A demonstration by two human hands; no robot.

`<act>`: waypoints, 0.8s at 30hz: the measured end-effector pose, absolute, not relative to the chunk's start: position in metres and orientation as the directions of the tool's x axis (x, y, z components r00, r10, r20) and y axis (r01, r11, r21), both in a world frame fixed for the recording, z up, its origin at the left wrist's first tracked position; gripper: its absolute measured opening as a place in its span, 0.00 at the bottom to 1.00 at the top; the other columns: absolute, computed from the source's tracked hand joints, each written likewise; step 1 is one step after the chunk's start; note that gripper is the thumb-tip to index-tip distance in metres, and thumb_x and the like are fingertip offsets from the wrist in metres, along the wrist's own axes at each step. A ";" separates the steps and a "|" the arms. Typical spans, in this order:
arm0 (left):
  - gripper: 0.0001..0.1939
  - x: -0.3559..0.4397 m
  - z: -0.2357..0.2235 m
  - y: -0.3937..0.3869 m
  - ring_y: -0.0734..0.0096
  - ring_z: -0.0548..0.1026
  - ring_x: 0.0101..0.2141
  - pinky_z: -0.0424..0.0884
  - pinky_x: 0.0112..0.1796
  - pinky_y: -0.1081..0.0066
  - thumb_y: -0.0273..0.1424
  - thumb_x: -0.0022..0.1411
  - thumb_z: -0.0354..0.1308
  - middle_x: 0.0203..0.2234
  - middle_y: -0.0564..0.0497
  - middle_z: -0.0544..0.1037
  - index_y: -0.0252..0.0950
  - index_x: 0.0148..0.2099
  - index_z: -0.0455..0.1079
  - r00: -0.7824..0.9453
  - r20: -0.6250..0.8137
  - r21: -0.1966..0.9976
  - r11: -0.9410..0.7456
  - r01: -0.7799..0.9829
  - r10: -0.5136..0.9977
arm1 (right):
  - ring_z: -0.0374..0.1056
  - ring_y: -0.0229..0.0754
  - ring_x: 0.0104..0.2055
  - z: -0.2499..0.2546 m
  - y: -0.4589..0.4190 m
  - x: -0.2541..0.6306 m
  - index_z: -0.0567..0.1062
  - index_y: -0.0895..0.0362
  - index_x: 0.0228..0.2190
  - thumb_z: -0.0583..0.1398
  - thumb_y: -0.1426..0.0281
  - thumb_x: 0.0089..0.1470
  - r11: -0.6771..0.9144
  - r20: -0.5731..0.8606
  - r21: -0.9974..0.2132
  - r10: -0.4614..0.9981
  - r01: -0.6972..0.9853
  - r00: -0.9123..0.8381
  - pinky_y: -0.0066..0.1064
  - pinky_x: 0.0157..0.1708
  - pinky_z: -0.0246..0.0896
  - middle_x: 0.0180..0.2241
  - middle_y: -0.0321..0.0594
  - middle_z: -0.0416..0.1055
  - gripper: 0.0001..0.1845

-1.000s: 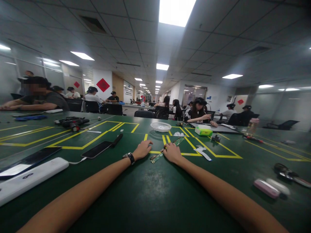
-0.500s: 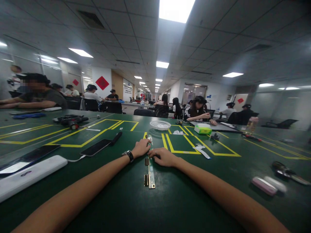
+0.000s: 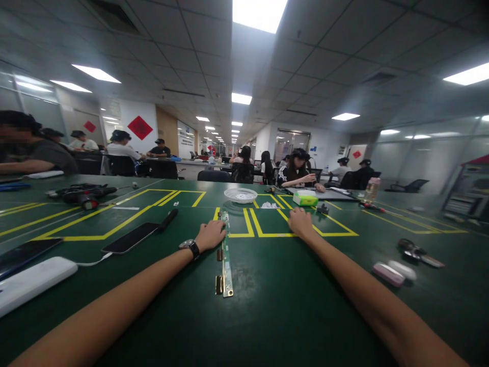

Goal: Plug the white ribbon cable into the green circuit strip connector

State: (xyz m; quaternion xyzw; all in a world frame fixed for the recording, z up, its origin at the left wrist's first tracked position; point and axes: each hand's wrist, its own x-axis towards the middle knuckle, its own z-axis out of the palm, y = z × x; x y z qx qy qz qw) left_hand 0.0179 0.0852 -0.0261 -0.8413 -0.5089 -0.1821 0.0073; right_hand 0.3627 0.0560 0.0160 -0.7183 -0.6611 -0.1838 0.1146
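A long narrow circuit board (image 3: 226,270) with brown-gold flex tabs along its left edge lies lengthwise on the green table. My left hand (image 3: 212,234), with a dark-strapped watch on its wrist, is closed on the upper part of the board. Farther right, my right hand (image 3: 300,223) reaches out over the yellow-taped area. Its fingers curl downward and the tips are hidden, so what they hold, if anything, does not show.
Ahead is a white mesh basket (image 3: 240,195), with crumpled white scraps (image 3: 269,205) and a green tissue pack (image 3: 305,198) nearby. Left are a phone (image 3: 132,238), a white power strip (image 3: 36,285) and a power drill (image 3: 86,196). A pink case (image 3: 388,274) and keys (image 3: 414,251) lie right. People sit beyond.
My right hand has left the circuit board and moved forward and right, where a white ribbon cable lay; that cable is now out of sight. My left hand stays on the board. The view has turned right.
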 end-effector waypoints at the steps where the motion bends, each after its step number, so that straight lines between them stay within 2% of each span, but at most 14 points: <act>1: 0.14 0.018 -0.026 0.085 0.52 0.67 0.53 0.62 0.48 0.50 0.35 0.67 0.46 0.52 0.42 0.72 0.39 0.50 0.67 0.414 0.312 0.174 -0.480 0.860 0.855 | 0.60 0.63 0.54 0.015 0.054 0.377 0.75 0.68 0.44 0.51 0.74 0.58 -0.150 0.404 0.069 0.908 0.986 0.110 0.51 0.48 0.53 0.49 0.67 0.66 0.17; 3: 0.15 0.018 -0.026 0.085 0.51 0.67 0.52 0.62 0.48 0.50 0.35 0.67 0.46 0.52 0.42 0.72 0.38 0.51 0.67 0.411 0.307 0.177 -0.476 0.861 0.858 | 0.64 0.63 0.49 0.010 0.053 0.396 0.76 0.70 0.42 0.50 0.73 0.58 -0.210 0.367 0.052 0.913 0.976 0.177 0.52 0.44 0.55 0.44 0.69 0.68 0.18; 6: 0.16 0.017 -0.027 0.086 0.51 0.66 0.53 0.61 0.48 0.50 0.36 0.67 0.46 0.53 0.42 0.71 0.39 0.53 0.67 0.417 0.305 0.179 -0.482 0.858 0.856 | 0.67 0.58 0.46 0.003 0.057 0.397 0.77 0.66 0.41 0.50 0.72 0.60 -0.177 0.319 0.044 0.935 0.983 0.154 0.46 0.42 0.58 0.42 0.63 0.71 0.18; 10: 0.18 0.017 -0.028 0.086 0.48 0.65 0.53 0.60 0.48 0.48 0.39 0.66 0.47 0.56 0.43 0.69 0.41 0.56 0.66 0.440 0.311 0.173 -0.506 0.845 0.842 | 0.67 0.49 0.46 -0.002 0.069 0.363 0.78 0.60 0.42 0.52 0.70 0.59 0.008 0.282 0.030 0.959 1.000 -0.017 0.36 0.45 0.59 0.44 0.52 0.72 0.16; 14: 0.19 0.018 -0.027 0.084 0.48 0.65 0.52 0.60 0.48 0.49 0.41 0.65 0.48 0.54 0.43 0.69 0.42 0.55 0.67 0.472 0.311 0.168 -0.537 0.827 0.825 | 0.65 0.43 0.48 -0.008 0.072 0.315 0.76 0.56 0.47 0.52 0.68 0.60 0.231 0.272 0.000 0.936 0.973 -0.222 0.30 0.48 0.56 0.47 0.45 0.72 0.17; 19: 0.20 0.019 -0.024 0.080 0.49 0.64 0.53 0.59 0.49 0.50 0.41 0.64 0.49 0.54 0.43 0.68 0.43 0.57 0.66 0.484 0.297 0.171 -0.544 0.821 0.823 | 0.64 0.43 0.48 -0.016 0.062 0.270 0.75 0.55 0.48 0.51 0.67 0.62 0.502 0.306 -0.038 0.829 0.864 -0.468 0.32 0.49 0.54 0.46 0.44 0.71 0.18; 24: 0.19 0.019 -0.024 0.080 0.49 0.64 0.52 0.59 0.49 0.50 0.41 0.65 0.49 0.52 0.43 0.68 0.43 0.55 0.68 0.504 0.310 0.153 -0.566 0.810 0.806 | 0.63 0.44 0.50 -0.015 0.053 0.252 0.77 0.55 0.46 0.50 0.66 0.63 0.577 0.335 -0.026 0.775 0.817 -0.536 0.35 0.52 0.54 0.48 0.44 0.71 0.18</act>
